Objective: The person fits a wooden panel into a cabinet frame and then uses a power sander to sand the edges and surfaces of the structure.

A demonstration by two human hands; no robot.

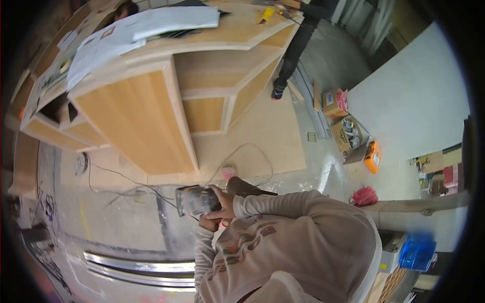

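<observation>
A grey and black power tool (199, 201) with orange parts and a squarish plate at its left end is held in front of the person's body. My right hand (225, 203) grips its rear part from the right. Just below, my left hand (208, 222) is closed around the tool's lower rear side, its fingers partly hidden. The two hands are close together. A cord runs near the tool to the floor. Beyond it stands a large wooden cabinet (129, 118) with pale edges and open compartments.
White sheets (177, 21) and a yellow tool (266, 15) lie on the cabinet. Another person's dark-clothed leg (295, 53) stands behind it. Cardboard boxes (334, 103), an orange case (373, 157), a red bag (365, 196) and metal strips (141, 265) are on the floor.
</observation>
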